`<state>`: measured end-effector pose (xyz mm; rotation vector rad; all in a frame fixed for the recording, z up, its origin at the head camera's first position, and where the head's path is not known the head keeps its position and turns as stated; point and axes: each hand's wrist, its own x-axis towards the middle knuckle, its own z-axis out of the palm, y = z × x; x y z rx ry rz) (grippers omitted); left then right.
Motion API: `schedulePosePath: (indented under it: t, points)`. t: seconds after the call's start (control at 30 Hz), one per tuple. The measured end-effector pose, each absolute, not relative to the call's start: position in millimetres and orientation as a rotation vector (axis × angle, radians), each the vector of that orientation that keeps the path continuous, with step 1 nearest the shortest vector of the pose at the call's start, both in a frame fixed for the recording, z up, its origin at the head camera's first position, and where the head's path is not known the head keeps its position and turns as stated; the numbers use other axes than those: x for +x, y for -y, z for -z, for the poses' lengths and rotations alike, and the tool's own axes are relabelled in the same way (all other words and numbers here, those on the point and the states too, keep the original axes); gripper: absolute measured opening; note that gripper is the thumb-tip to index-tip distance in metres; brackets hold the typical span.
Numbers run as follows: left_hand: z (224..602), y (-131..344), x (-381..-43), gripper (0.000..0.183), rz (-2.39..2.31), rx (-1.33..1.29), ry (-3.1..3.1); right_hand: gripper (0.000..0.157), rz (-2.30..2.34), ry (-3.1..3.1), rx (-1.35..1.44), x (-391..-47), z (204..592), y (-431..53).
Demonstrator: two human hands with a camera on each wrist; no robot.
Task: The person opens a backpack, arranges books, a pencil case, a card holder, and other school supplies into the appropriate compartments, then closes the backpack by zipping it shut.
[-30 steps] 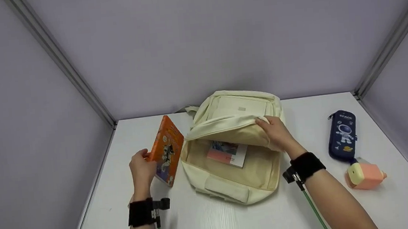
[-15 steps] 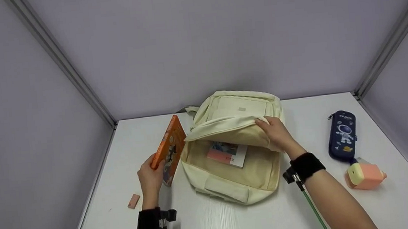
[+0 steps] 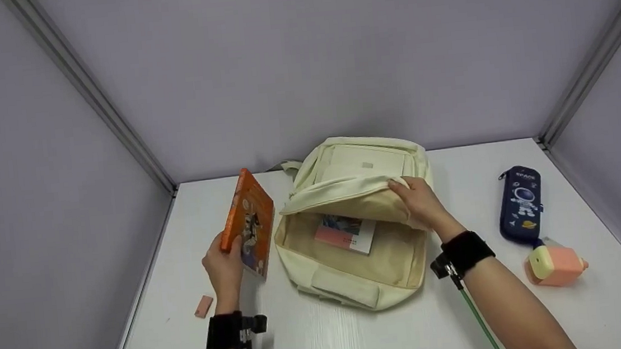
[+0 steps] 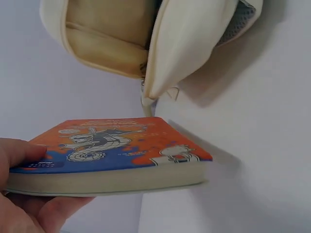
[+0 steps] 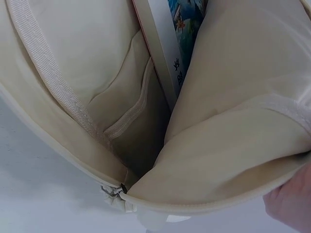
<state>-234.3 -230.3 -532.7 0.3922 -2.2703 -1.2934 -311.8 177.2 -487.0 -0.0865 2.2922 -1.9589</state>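
My left hand [image 3: 224, 272] grips an orange book [image 3: 251, 222] by its spine side, thumb on the cover and fingers beneath. In the left wrist view the book [image 4: 112, 150] shows a cartoon creature, and its page edge faces the camera. The book stands tilted just left of a cream backpack [image 3: 349, 300]. My right hand [image 3: 422, 204] pinches the edge of the backpack's unzipped front panel and holds it up. Inside the gaping main compartment lies a book with a pink, white and blue cover [image 3: 346, 233]; the right wrist view shows it [image 5: 170, 58] against the lining.
A navy space-themed pencil case [image 3: 521, 204] lies at the right of the white table [image 3: 325, 347]. Below it rests a pink and yellow bottle-shaped item [image 3: 557, 266]. A small pink eraser-like block [image 3: 204, 306] lies left of my left forearm. Grey panels [image 3: 301, 68] enclose the table.
My left hand has moved right and toward me, uncovering the small pink block, then slightly back left with the orange book. My right hand keeps holding the backpack panel in place.
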Motion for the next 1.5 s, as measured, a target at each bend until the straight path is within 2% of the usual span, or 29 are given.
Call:
schedulePosePath:
  t: [0.37,0.73,1.17,1.5]
  points:
    - [482,215,-225,0.033,1.39,0.301,2.028,0.032,1.843,-2.454,-0.108,-313,484,-177]
    - [443,195,-216,0.034,1.891,0.156,1.76,0.035,1.867,-2.416,-0.134,-313,482,-177]
    - [441,178,-210,0.027,2.201,-0.078,1.671,0.033,1.776,-2.585,-0.111,-317,479,-174]
    - [447,178,-205,0.025,2.434,-0.086,1.851,0.036,1.737,-2.644,-0.093,-320,472,-173]
